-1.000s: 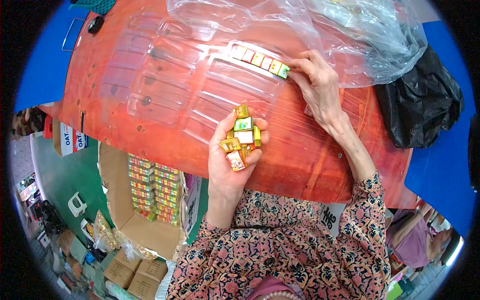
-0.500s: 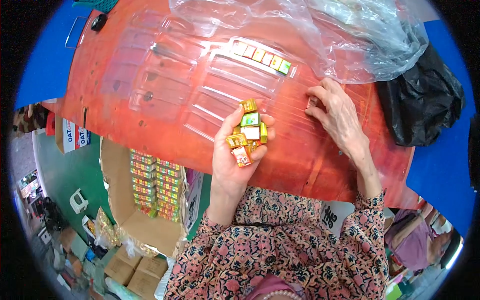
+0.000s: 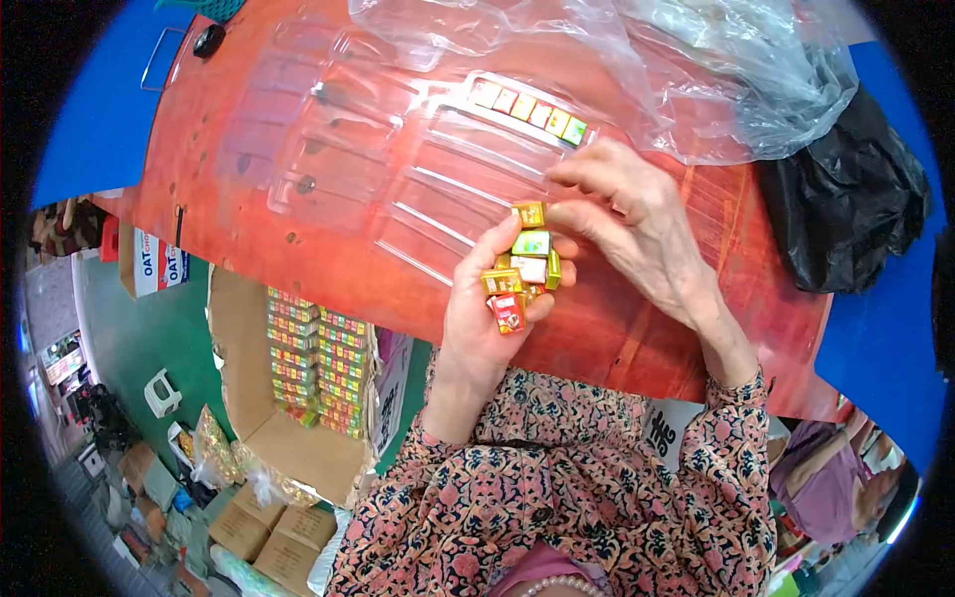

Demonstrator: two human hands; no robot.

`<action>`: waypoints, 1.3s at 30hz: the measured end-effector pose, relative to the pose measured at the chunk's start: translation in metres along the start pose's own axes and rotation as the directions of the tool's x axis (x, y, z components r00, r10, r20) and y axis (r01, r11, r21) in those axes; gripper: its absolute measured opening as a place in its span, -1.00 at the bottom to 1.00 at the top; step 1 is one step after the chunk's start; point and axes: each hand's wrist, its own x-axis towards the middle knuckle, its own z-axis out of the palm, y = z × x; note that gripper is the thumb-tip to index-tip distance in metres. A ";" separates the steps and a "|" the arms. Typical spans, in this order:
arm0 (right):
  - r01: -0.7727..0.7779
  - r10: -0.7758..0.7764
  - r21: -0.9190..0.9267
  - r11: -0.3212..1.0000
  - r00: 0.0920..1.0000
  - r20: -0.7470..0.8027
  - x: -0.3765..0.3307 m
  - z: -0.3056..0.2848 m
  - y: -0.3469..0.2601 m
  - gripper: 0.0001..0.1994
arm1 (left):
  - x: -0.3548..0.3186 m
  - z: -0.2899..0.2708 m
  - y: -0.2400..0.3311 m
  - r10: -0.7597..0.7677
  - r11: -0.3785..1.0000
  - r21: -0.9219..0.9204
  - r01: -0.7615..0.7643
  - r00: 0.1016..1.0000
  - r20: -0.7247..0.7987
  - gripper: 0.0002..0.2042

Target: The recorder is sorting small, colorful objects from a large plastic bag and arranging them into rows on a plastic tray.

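My left hand [image 3: 476,328], palm up over the table's near side, cradles several small wrapped boxes. Among them are a gold box [image 3: 531,214] at the fingertips, a green box [image 3: 532,243], a white box [image 3: 530,269] and a red box [image 3: 508,313] nearest the wrist. Close to the right of it is my right hand [image 3: 647,224], its thumb and index finger apart beside the gold box; nothing shows between them, though its palm is hidden. Beyond both hands lies a clear plastic tray [image 3: 453,149]; its far compartment holds a row of small coloured boxes [image 3: 530,111].
More clear trays [image 3: 328,154] lie left on the red table [image 3: 214,224]. Clear plastic sheeting [image 3: 726,70] and a black bag [image 3: 846,199] cover the right side. Below left stands an open carton [image 3: 239,368] stacked with small boxes [image 3: 316,363].
My right hand has come left from the bare tabletop to my left hand. The small reddish box at its fingertips is out of sight now. My left hand has shifted slightly right.
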 end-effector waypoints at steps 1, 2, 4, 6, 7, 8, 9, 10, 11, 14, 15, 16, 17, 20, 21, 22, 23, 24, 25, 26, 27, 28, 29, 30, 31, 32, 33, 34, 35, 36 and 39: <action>0.113 -0.112 -0.053 0.992 0.994 0.019 0.000 0.002 0.001 -0.81 | 0.001 0.001 -0.003 -0.024 1.000 0.011 0.024 1.000 0.019 -0.73; 0.075 -0.074 -0.025 0.997 0.996 0.046 -0.001 0.004 0.000 -0.83 | 0.002 0.002 -0.006 -0.049 0.999 0.021 0.048 0.998 0.038 -0.73; 0.041 -0.041 0.004 0.999 0.996 0.079 -0.005 0.006 0.001 -0.84 | 0.001 0.002 -0.009 -0.052 0.998 0.044 0.052 0.999 0.012 -0.72; -0.066 0.056 0.098 0.993 0.994 0.098 -0.010 0.003 0.004 -0.85 | 0.001 0.001 -0.010 -0.060 0.997 0.050 0.060 0.998 0.006 -0.72; -0.066 0.056 0.096 0.993 0.993 0.101 -0.011 0.001 0.005 -0.85 | 0.001 0.001 -0.011 -0.075 0.995 0.070 0.075 0.997 -0.009 -0.71; -0.170 0.150 0.183 0.968 0.982 0.116 -0.012 -0.001 0.006 -0.87 | 0.001 0.002 -0.012 -0.089 0.992 0.090 0.091 0.996 -0.026 -0.70; -0.272 0.244 0.262 0.926 0.960 0.134 -0.013 -0.005 0.006 -0.88 | 0.002 0.003 -0.014 -0.093 0.992 0.088 0.095 0.995 -0.021 -0.70; -0.333 0.324 0.332 0.883 0.942 0.082 -0.014 -0.007 0.007 -0.89 | 0.003 0.004 -0.016 -0.092 0.993 0.078 0.092 0.996 -0.003 -0.68; -0.305 0.331 0.372 0.877 0.943 -0.007 -0.013 -0.009 0.011 -0.88 | 0.004 0.004 -0.017 -0.090 0.994 0.068 0.089 0.996 0.013 -0.67; -0.332 0.363 0.180 0.926 0.914 -0.179 -0.002 -0.012 0.028 -0.87 | 0.005 -0.001 -0.017 -0.091 0.994 0.062 0.089 0.996 0.026 -0.64; -0.333 0.364 0.178 0.926 0.914 -0.182 0.003 -0.013 0.032 -0.87 | 0.005 0.000 -0.017 -0.092 0.994 0.060 0.090 0.995 0.028 -0.65; -0.307 0.304 0.021 0.952 0.928 -0.214 0.007 -0.014 0.036 -0.88 | 0.006 -0.001 -0.018 -0.095 0.994 0.061 0.093 0.995 0.029 -0.65; -0.276 0.239 -0.137 0.951 0.942 -0.235 0.011 -0.015 0.039 -0.88 | 0.007 -0.001 -0.020 -0.101 0.994 0.045 0.100 0.994 0.031 -0.66; -0.184 0.127 -0.276 0.943 0.969 -0.214 0.017 -0.011 0.053 -0.88 | 0.007 0.001 -0.023 -0.106 0.994 0.043 0.105 0.994 0.025 -0.67; -0.137 0.066 -0.350 0.927 0.976 -0.207 0.019 -0.009 0.055 -0.88 | 0.007 0.000 -0.023 -0.103 0.993 0.053 0.102 0.995 0.016 -0.68; -0.138 0.068 -0.349 0.927 0.976 -0.207 0.020 -0.008 0.057 -0.88 | 0.007 0.000 -0.022 -0.103 0.993 0.052 0.102 0.995 0.014 -0.68; -0.143 0.074 -0.368 0.919 0.978 -0.195 0.022 -0.007 0.058 -0.88 | 0.007 0.000 -0.021 -0.103 0.993 0.055 0.102 0.995 0.011 -0.68; -0.147 0.081 -0.387 0.910 0.980 -0.183 0.023 -0.006 0.058 -0.87 | 0.007 0.001 -0.021 -0.103 0.993 0.059 0.102 0.995 0.008 -0.69; -0.148 0.082 -0.387 0.910 0.980 -0.182 0.024 -0.005 0.059 -0.87 | 0.007 0.001 -0.020 -0.104 0.993 0.058 0.103 0.995 0.007 -0.69; -0.159 0.097 -0.420 0.893 0.981 -0.165 0.025 -0.005 0.059 -0.87 | 0.007 0.000 -0.020 -0.096 0.993 0.066 0.096 0.995 -0.001 -0.69; -0.166 0.110 -0.454 0.876 0.983 -0.148 0.027 -0.005 0.058 -0.87 | 0.006 0.000 -0.019 -0.086 0.994 0.074 0.086 0.996 -0.008 -0.69; -0.164 0.109 -0.452 0.877 0.983 -0.146 0.029 -0.006 0.057 -0.87 | 0.006 0.000 -0.018 -0.084 0.994 0.073 0.084 0.996 -0.009 -0.69; -0.177 0.124 -0.410 0.895 0.980 -0.153 0.030 -0.006 0.057 -0.86 | 0.006 0.000 -0.017 -0.086 0.994 0.067 0.087 0.996 -0.005 -0.69; -0.189 0.137 -0.369 0.910 0.977 -0.162 0.032 -0.008 0.056 -0.85 | 0.006 0.000 -0.017 -0.090 0.994 0.062 0.090 0.996 0.003 -0.70; -0.187 0.135 -0.368 0.911 0.978 -0.161 0.032 -0.010 0.056 -0.85 | 0.006 0.001 -0.017 -0.088 0.994 0.062 0.087 0.996 0.003 -0.70; -0.179 0.127 -0.384 0.906 0.979 -0.157 0.033 -0.011 0.057 -0.85 | 0.006 0.002 -0.017 -0.093 0.994 0.059 0.092 0.996 0.004 -0.71; -0.171 0.119 -0.399 0.901 0.981 -0.152 0.033 -0.012 0.058 -0.85 | 0.006 0.001 -0.018 -0.097 0.994 0.056 0.097 0.995 0.003 -0.71; -0.170 0.113 -0.421 0.891 0.981 -0.157 0.033 -0.012 0.059 -0.84 | 0.006 0.001 -0.017 -0.094 0.994 0.056 0.094 0.996 0.001 -0.71; -0.168 0.112 -0.420 0.892 0.981 -0.156 0.035 -0.012 0.058 -0.84 | 0.006 0.001 -0.017 -0.094 0.994 0.058 0.093 0.996 0.003 -0.71; -0.222 0.185 -0.405 0.887 0.974 -0.128 0.038 -0.012 0.053 -0.83 | 0.006 0.000 -0.017 -0.094 0.994 0.059 0.093 0.996 0.004 -0.72; -0.278 0.260 -0.353 0.893 0.961 -0.099 0.041 -0.008 0.055 -0.81 | 0.004 0.000 -0.015 -0.078 0.993 0.086 0.078 0.997 -0.006 -0.72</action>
